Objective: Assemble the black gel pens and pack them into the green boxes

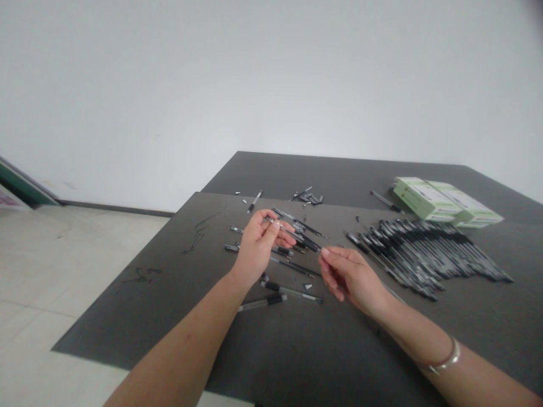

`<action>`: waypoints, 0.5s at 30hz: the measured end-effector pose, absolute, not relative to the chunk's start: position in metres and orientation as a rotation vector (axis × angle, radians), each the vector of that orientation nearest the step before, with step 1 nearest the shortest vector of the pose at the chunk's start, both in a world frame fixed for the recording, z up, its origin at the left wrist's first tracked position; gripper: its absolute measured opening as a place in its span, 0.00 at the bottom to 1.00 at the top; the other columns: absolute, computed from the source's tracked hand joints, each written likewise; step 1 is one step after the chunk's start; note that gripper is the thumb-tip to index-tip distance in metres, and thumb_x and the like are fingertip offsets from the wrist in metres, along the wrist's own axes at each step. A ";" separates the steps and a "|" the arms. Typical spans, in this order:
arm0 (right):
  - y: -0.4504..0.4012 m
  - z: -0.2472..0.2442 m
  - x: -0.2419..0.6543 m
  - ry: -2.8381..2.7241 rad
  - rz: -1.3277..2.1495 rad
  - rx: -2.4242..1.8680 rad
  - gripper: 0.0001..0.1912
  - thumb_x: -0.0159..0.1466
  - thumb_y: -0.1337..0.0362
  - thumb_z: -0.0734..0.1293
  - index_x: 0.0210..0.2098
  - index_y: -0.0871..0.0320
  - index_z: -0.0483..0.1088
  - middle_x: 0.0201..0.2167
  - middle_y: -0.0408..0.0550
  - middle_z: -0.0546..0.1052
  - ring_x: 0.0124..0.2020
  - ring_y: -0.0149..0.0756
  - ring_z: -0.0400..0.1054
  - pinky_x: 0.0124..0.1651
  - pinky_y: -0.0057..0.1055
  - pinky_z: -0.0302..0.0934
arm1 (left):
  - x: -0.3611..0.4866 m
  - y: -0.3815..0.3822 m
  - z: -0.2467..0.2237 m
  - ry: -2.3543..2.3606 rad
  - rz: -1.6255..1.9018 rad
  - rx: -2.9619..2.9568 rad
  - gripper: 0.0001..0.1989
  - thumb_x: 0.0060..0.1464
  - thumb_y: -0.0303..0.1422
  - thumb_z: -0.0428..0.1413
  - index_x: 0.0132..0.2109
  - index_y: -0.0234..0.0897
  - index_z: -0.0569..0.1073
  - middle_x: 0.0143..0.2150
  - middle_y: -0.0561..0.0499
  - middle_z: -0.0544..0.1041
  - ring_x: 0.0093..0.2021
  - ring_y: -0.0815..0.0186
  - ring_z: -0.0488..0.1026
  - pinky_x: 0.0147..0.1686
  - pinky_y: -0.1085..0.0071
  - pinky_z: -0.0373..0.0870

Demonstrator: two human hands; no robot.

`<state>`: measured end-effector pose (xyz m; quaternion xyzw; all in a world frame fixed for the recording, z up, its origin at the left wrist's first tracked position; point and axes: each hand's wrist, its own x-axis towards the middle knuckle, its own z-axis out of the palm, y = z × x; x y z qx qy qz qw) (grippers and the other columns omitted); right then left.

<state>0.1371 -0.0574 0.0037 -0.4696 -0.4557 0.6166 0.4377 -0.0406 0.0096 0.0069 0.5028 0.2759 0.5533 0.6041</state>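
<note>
A pen [303,239] with a clear barrel and a black grip is held up between my two hands, over the dark table. My left hand [259,240] pinches its barrel end between thumb and fingers. At the opposite end, by the black grip, the thumb and forefinger of my right hand [345,272] are closed on the tip. Whether a small part sits in those right fingertips is hidden. Beneath and around the hands lie loose pen parts: a thin refill [299,267], a barrel with black grip [292,291] and another barrel [263,303].
To the right many pens [424,254] lie side by side in a fanned row. Behind them stand two green-and-white boxes [428,198]. Small caps [311,199] are scattered farther back, near a single pen [255,201]. The table's left edge drops to a pale floor [85,260].
</note>
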 end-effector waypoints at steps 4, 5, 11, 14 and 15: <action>-0.058 0.006 0.136 -1.174 1.508 -1.171 0.21 0.62 0.48 0.62 0.22 0.57 0.63 0.12 0.37 0.63 0.11 0.26 0.54 0.14 0.24 0.47 | -0.041 0.011 0.007 0.640 1.287 1.146 0.11 0.57 0.32 0.56 0.43 0.38 0.61 0.33 0.52 0.77 0.26 0.70 0.76 0.26 0.76 0.73; -0.058 0.007 0.137 -1.224 1.473 -1.191 0.21 0.63 0.47 0.61 0.23 0.58 0.64 0.12 0.37 0.64 0.11 0.27 0.55 0.15 0.24 0.49 | -0.041 0.011 0.007 0.645 1.296 1.133 0.12 0.57 0.32 0.56 0.44 0.38 0.61 0.32 0.52 0.77 0.26 0.70 0.76 0.26 0.75 0.72; -0.034 0.014 0.148 -1.692 0.893 -1.468 0.19 0.68 0.55 0.56 0.33 0.58 0.73 0.22 0.42 0.72 0.22 0.32 0.66 0.25 0.27 0.58 | -0.046 0.017 0.009 0.734 1.406 1.014 0.15 0.56 0.35 0.56 0.47 0.40 0.61 0.29 0.55 0.75 0.22 0.71 0.72 0.22 0.75 0.70; -0.005 0.012 0.153 -1.983 0.432 -1.558 0.11 0.63 0.66 0.62 0.37 0.58 0.76 0.35 0.48 0.78 0.36 0.37 0.71 0.41 0.30 0.62 | -0.047 0.019 0.008 0.776 1.393 1.006 0.15 0.55 0.35 0.56 0.48 0.39 0.63 0.27 0.56 0.73 0.20 0.72 0.69 0.18 0.77 0.66; 0.005 0.011 0.153 -2.056 0.347 -1.591 0.12 0.63 0.68 0.61 0.39 0.58 0.77 0.38 0.50 0.79 0.38 0.36 0.71 0.43 0.30 0.62 | -0.047 0.020 0.007 0.790 1.386 1.008 0.15 0.55 0.36 0.56 0.49 0.39 0.64 0.26 0.56 0.72 0.19 0.72 0.67 0.17 0.78 0.65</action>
